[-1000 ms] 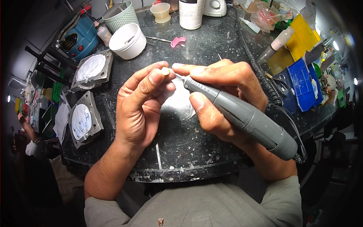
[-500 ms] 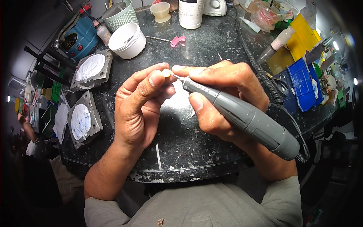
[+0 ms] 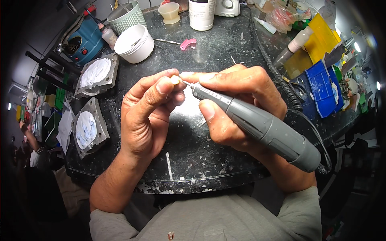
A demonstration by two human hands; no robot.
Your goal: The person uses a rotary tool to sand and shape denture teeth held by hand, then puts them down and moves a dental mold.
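The small pale piece (image 3: pixel 175 79) pinched in the left hand (image 3: pixel 146 116) is mostly covered by the fingertips (image 3: pixel 165 85); its shape cannot be told. The bit of the grey rotary handpiece (image 3: pixel 257 124) is too thin to make out where it meets that piece, and the right hand (image 3: pixel 237 104) hides the middle of the tool's barrel. At the far edge, the white bottle (image 3: pixel 202 14) and the white appliance (image 3: pixel 227 6) are cut off. At the left rim, another person (image 3: pixel 32 148) is dim and blurred.

White bottle w/ dark label (image 3: pixel 202 12) at bench's far edge.
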